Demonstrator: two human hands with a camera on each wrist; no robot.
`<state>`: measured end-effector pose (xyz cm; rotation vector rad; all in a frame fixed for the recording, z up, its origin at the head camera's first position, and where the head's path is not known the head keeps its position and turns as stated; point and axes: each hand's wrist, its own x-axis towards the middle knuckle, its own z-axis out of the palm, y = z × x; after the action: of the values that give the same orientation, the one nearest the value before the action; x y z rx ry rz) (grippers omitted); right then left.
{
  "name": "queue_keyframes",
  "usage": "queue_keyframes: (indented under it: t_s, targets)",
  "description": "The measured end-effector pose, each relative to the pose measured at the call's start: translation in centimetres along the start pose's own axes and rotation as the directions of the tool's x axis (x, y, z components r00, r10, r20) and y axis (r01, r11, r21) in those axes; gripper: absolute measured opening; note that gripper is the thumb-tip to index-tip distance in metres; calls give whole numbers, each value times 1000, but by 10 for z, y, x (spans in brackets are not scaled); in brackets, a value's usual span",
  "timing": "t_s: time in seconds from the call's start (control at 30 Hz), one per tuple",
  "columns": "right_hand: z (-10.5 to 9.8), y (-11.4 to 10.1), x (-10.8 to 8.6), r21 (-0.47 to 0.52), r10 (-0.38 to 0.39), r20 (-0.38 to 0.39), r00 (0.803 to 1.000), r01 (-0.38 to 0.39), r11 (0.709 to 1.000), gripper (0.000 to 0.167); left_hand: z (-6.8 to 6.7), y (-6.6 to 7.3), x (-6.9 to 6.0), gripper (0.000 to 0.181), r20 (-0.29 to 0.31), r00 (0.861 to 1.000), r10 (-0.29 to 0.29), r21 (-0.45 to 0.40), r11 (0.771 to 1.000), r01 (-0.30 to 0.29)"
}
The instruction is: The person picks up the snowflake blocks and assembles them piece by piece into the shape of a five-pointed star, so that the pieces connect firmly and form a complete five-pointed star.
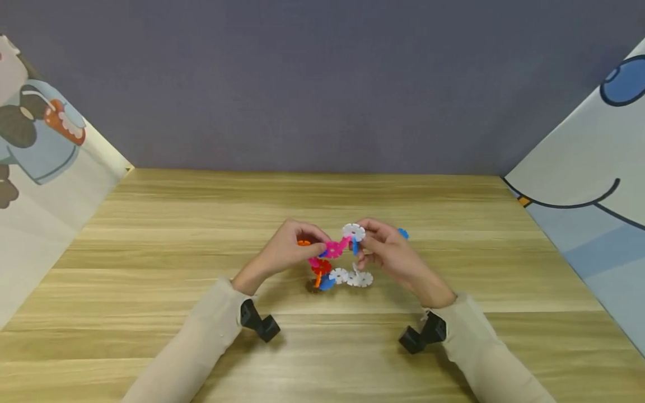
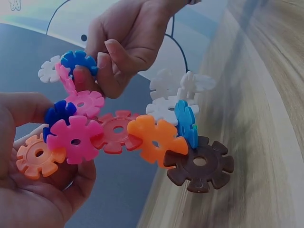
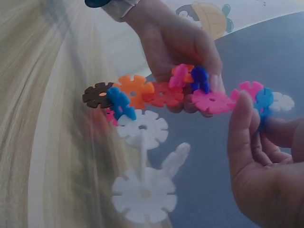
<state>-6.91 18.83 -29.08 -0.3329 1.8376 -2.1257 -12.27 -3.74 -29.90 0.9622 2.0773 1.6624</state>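
A chain of notched plastic interlocking discs is held between both hands. My left hand (image 1: 287, 250) grips one end, with thumb and fingers around the dark blue disc (image 2: 58, 116) beside a pink disc (image 2: 76, 140) and a light orange disc (image 2: 40, 156). At the other end my right hand (image 1: 395, 254) pinches a blue disc (image 2: 78, 61), next to a white disc (image 1: 354, 232). Between these runs another pink disc (image 2: 86, 103). From the left-hand side a red disc (image 2: 117, 131), an orange disc (image 2: 156, 140), a brown disc (image 2: 199, 166) and several white discs (image 1: 339, 275) extend.
Beyond my right hand, part of a separate-looking blue disc (image 1: 403, 233) shows on the wooden table (image 1: 322, 358). A grey panel (image 1: 322, 84) rises at the table's back. Printed cartoon panels (image 1: 594, 212) flank both sides.
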Motion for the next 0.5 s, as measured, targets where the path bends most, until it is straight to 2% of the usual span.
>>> queue_keyframes:
  t_s: [0.17, 0.27, 0.43, 0.5]
  targets:
    - [-2, 4, 1, 60, -55, 41, 998, 52, 997, 9, 0, 1, 1, 16, 4, 1000, 6, -2, 1000, -6]
    - [-4, 6, 1, 121, -59, 63, 996, 51, 991, 11, 0, 0, 1, 15, 1, 1000, 8, 5, 1000, -8]
    - [-6, 8, 2, 310, -84, 142, 986, 36, 950, 20, 0, -1, 1, 15, -17, 1000, 3, 21, 1000, -3]
    - [-5, 8, 2, 322, -98, 163, 982, 41, 946, 14, 0, -1, 0, 15, -24, 1000, -5, 23, 1000, 5]
